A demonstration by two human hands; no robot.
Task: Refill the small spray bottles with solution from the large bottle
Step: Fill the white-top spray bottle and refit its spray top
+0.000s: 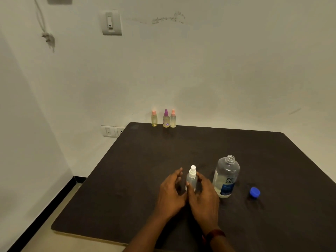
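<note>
small spray bottle upright on desk, long axis vertical, white pump top on, standing between both hands. right hand nearer: thumb across front of body, fingers curled round far side, clamped on it. left hand just left of bottle, fingers apart, relaxed, holding nothing; contact unclear. large bottle uncapped, just right of right hand; blue cap beyond. likely next: left fingers rise to pump top, unscrew.

One head camera looks forward and down, seemingly close over the table, facing the wall.
</note>
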